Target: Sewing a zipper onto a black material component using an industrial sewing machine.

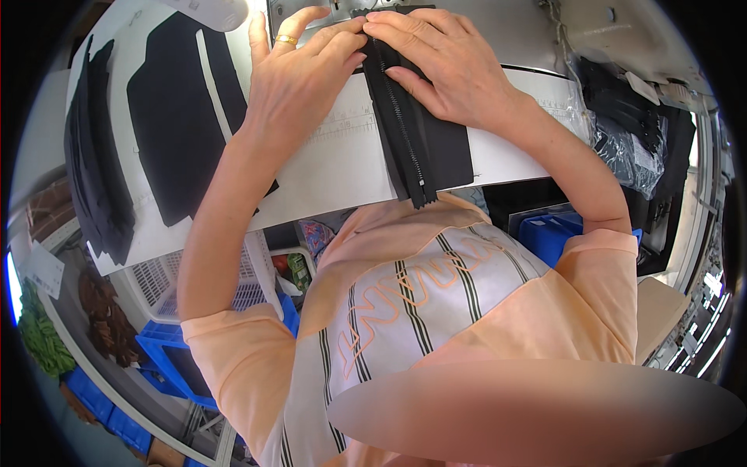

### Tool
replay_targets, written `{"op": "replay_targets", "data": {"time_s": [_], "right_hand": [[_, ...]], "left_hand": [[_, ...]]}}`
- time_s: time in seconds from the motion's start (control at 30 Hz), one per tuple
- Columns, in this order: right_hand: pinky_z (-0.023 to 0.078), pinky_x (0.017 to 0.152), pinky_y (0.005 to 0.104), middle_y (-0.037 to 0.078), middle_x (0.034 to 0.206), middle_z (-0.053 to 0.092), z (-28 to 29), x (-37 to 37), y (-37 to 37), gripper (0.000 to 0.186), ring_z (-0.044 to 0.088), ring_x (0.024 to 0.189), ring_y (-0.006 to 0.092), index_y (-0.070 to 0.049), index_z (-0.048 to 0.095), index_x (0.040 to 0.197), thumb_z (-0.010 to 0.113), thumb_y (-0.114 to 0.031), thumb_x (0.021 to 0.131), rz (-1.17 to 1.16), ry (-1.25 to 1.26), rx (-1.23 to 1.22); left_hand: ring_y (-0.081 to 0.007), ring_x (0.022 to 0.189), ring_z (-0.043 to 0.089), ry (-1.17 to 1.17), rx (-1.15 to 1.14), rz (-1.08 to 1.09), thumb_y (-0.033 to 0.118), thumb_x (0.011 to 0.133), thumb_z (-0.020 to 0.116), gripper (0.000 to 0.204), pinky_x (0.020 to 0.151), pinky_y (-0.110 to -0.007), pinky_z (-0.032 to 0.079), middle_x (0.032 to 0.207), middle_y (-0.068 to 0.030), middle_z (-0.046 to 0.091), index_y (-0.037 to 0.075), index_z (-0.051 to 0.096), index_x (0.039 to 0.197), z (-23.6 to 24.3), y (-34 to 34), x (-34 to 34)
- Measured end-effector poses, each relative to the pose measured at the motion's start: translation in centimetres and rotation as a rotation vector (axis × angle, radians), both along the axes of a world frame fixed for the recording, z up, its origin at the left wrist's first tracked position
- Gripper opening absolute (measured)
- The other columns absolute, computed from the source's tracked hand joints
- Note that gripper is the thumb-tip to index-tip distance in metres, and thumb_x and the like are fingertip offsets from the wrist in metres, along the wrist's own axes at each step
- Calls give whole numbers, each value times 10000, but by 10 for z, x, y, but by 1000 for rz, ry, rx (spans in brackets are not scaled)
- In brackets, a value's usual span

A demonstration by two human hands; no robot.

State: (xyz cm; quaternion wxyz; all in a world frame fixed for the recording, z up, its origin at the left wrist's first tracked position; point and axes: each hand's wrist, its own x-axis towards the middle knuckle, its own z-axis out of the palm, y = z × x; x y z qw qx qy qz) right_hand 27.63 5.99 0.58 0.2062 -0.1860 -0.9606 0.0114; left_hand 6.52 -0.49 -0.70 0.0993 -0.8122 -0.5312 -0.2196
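Observation:
A black zipper [401, 117] with metal teeth runs lengthwise over a black fabric panel [450, 148] on the white work surface. Its lower end hangs slightly over the near edge. At the zipper's far end, my left hand [303, 78] has its thumb and index finger closed on the tape's left side. A gold ring shows on one of its raised fingers. From the right, my right hand [447, 62] reaches over with fingertips pressed on the same end of the tape, meeting the left fingertips. Its thumb rests lower on the black cloth.
Left on the white table [327, 171] lie cut black panels [167, 117] and a stack of black strips [97, 156]. The metal machine bed [506, 39] borders the far side. Plastic-wrapped black pieces [630, 132] sit at right. A white basket [159, 284] and blue crate [179, 350] stand below left.

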Motion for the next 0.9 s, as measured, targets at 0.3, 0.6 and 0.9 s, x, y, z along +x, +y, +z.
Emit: {"op": "replay_targets", "data": {"time_s": [0.3,0.6,0.9], "right_hand": [[417,914,375,28,1240,576,-12,4,4,505,526,1124,220,-124,533,1321,673,-277,861,-42,59,32],[499,856,336,29,1195,631,-17,12,-2,350,579,1054,203,-84,640,1131,715,-260,839,54,147,83],[510,893,332,28,1218,645,-12,9,-15,377,586,1089,210,-73,653,1148,718,-271,834,-18,107,88]], "left_hand": [[-210,1095,590,-39,104,-32,216,847,712,142,1003,-556,298,1105,94,683,155,654,962,-5,4,0],[-197,1111,588,-73,82,-12,190,843,718,138,1049,-587,274,1123,98,685,154,672,968,-5,3,4],[-215,1148,579,-102,21,-41,177,850,710,145,1043,-577,308,1126,67,688,131,686,985,7,-3,-5]]}}
